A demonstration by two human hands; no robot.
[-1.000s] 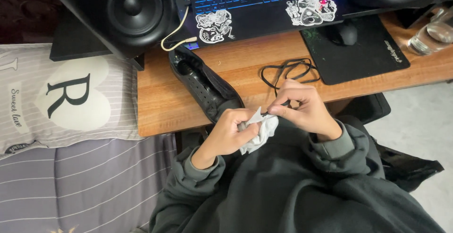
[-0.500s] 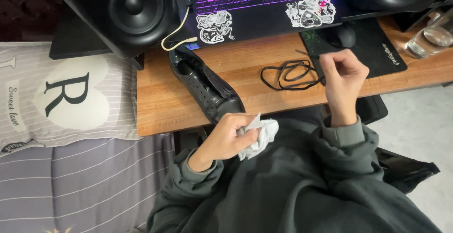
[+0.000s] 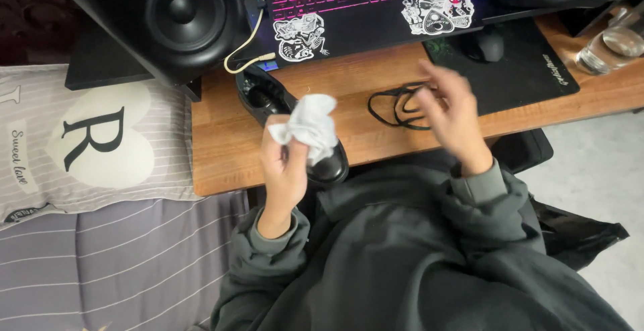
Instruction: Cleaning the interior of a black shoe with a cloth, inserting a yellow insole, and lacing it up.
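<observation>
My left hand (image 3: 285,170) is raised over the desk edge and grips a crumpled white cloth (image 3: 307,124). Directly beneath and behind the cloth lies a black leather shoe (image 3: 268,96) on the wooden desk (image 3: 221,150), its toe pointing toward me. My right hand (image 3: 453,113) hovers blurred above the desk with fingers spread, holding nothing, just beside a loose black shoelace (image 3: 396,106) coiled on the wood.
A laptop (image 3: 362,2) with a pink-lit keyboard and stickers sits at the back, flanked by a black speaker (image 3: 171,16). A mouse (image 3: 488,44) rests on a black pad, a glass of water (image 3: 610,46) at far right. A striped pillow (image 3: 87,143) lies left.
My left hand has lifted the white cloth up over the shoe. My right hand let go of the cloth, swung right toward the mouse pad, then came back near the shoelace.
</observation>
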